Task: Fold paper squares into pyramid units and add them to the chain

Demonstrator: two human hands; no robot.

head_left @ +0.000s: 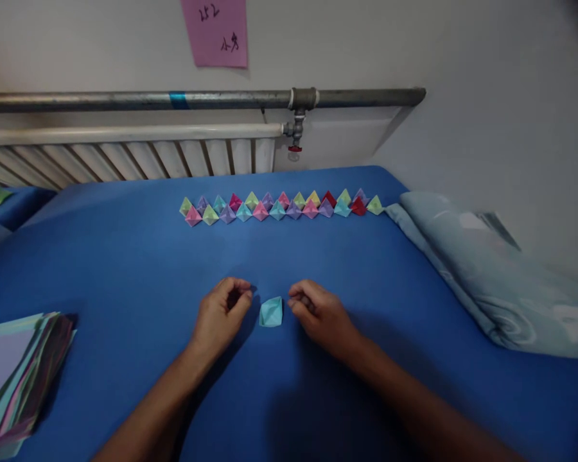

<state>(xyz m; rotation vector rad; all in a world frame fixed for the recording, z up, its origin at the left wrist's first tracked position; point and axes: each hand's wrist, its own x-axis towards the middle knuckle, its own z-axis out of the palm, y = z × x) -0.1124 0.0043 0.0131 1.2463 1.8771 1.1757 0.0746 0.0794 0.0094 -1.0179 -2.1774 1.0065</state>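
Note:
A small folded piece of light-blue paper (pixel 271 312) lies on the blue surface (pixel 139 276) between my two hands. Just left of it is my left hand (pixel 224 311), its thumb and fingers curled towards each other with a small gap and nothing between them. My right hand (pixel 320 314) is close on the other side, fingers curled in and thumb near them, holding nothing that shows. Neither hand touches the paper. Farther back, two rows of folded paper shapes (pixel 261 210) in several colours stretch from side to side.
A stack of coloured paper sheets (pixel 9 378) sits at the left edge. On the right lies a rolled pale-green blanket (pixel 491 289) against the wall. Behind the surface are a white radiator (pixel 139 159), a metal pipe (pixel 241 99) and a valve (pixel 297 125).

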